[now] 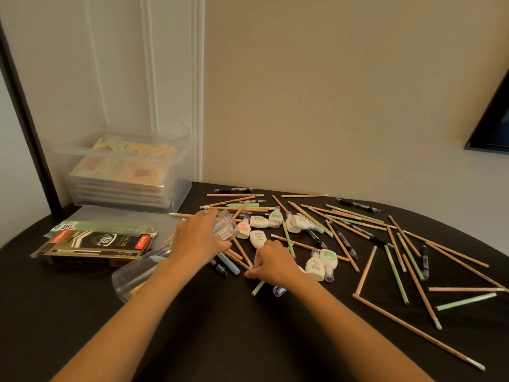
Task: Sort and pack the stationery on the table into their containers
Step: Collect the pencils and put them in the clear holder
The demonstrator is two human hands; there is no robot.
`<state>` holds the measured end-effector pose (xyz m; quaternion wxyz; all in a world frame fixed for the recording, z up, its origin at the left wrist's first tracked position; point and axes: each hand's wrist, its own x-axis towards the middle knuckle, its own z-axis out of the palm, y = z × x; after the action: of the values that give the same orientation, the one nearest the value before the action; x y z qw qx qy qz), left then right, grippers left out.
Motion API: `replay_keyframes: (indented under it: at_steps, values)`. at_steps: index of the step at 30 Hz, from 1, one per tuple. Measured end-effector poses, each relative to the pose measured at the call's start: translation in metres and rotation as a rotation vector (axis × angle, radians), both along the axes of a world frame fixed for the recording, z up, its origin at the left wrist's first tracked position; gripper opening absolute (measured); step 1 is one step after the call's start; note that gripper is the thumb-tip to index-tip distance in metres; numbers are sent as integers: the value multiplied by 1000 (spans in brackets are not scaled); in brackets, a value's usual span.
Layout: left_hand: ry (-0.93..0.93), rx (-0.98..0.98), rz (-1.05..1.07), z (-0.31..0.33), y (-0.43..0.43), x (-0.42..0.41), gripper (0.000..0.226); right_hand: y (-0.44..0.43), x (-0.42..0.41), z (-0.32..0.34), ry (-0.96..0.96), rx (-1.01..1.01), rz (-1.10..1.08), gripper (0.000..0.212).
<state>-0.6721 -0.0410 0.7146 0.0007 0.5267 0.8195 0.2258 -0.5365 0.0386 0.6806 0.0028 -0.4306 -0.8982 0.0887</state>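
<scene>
Several wooden and green pencils (pixel 341 219), black pens (pixel 358 205) and white correction tapes (pixel 319 263) lie scattered on the dark table (pixel 220 326). My left hand (pixel 199 238) grips a clear plastic cup (pixel 225 226) tipped on its side above the pile. My right hand (pixel 271 263) rests on the table with fingers curled, pinching a wooden pencil (pixel 241 253) near its eraser end. A second clear cup (pixel 137 274) lies on its side under my left forearm.
A black and gold pen box (pixel 93 245) and a flat pack behind it lie at the left. A clear plastic bin (pixel 124 172) of colourful flat packs stands at the back left against the wall. The table's right edge curves away.
</scene>
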Motion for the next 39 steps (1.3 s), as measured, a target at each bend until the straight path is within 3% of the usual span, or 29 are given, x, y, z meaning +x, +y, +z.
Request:
replay_keyframes:
  at_steps: [24, 39]
  values:
    - [64, -60, 7, -8, 4, 3, 75, 12, -12, -13, 115, -72, -208, 27]
    - [89, -18, 67, -10, 8, 1, 72, 10, 23, -7, 698, -110, -387, 26]
